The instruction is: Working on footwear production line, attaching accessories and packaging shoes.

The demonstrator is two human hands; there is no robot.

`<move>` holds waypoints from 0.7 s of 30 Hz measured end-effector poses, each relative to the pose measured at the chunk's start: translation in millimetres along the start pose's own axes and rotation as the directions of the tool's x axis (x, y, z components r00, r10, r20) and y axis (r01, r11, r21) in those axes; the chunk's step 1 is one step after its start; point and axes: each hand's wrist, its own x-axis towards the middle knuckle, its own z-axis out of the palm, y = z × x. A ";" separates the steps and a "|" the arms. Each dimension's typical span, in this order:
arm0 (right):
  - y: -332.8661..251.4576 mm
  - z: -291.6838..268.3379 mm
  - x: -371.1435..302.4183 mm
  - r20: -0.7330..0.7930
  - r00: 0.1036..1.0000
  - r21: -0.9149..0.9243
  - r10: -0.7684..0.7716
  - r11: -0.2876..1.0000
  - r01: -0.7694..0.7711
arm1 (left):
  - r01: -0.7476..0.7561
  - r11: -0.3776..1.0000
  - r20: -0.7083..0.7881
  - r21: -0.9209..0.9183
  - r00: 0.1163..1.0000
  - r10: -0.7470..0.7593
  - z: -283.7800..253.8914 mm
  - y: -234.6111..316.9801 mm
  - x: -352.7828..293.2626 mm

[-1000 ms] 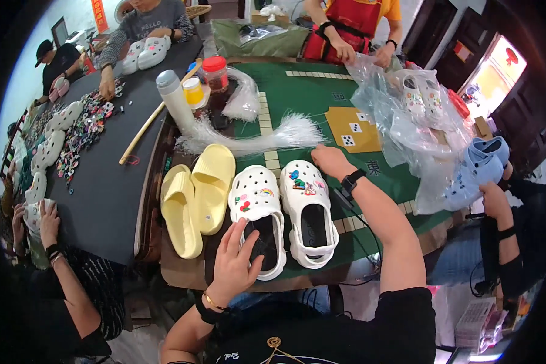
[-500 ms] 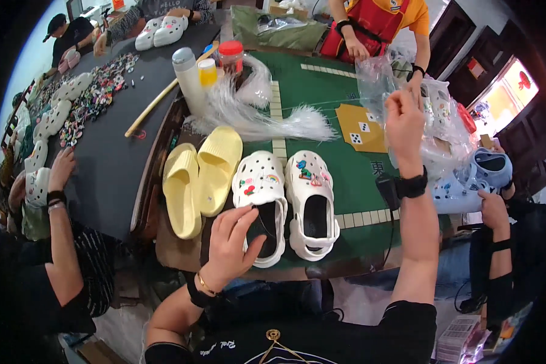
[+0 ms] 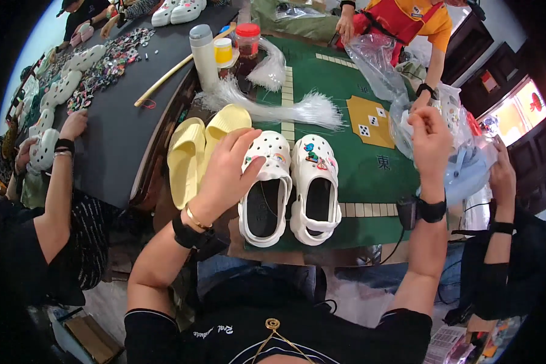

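Note:
Two white clogs stand side by side in front of me, toes away. Colourful charms sit on the uppers of the left clog [image 3: 264,200] and the right clog [image 3: 315,188]. My left hand [image 3: 227,173] lies over the outer side of the left clog's toe, fingers and thumb apart, hiding part of its charms. Raised at the right, my right hand [image 3: 432,139] has its fingers curled into a pinch; whatever they hold is too fine to make out. Yellow slides [image 3: 187,161] lie left of the clogs, partly behind my left hand.
Clear plastic strands [image 3: 273,109] lie across the green table [image 3: 370,176] beyond the clogs. Behind them stand a grey-white bottle [image 3: 204,57] and a red-lidded jar [image 3: 247,39]. Co-workers handle clogs at left and plastic bags [image 3: 376,60] across the table. Loose charms [image 3: 106,76] cover the dark table.
My left hand has moved forward from the left clog's heel opening to its toe. My right hand stays raised, a little farther right. The view has shifted.

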 end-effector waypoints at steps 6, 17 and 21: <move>-39.5 7.4 -73.5 0.458 0.876 0.194 0.149 0.945 -0.262 | -0.138 0.984 0.435 -0.111 0.884 0.173 -19.5 32.1 -27.3; -57.6 33.0 -111.1 0.789 0.578 0.305 -0.207 0.949 -0.077 | -0.172 0.981 0.679 -0.092 0.710 0.188 -21.9 28.9 -46.8; -61.3 34.8 -98.4 0.758 0.641 0.226 -0.116 0.970 -0.091 | -0.114 0.983 0.641 -0.143 0.746 0.180 -22.9 27.5 -35.5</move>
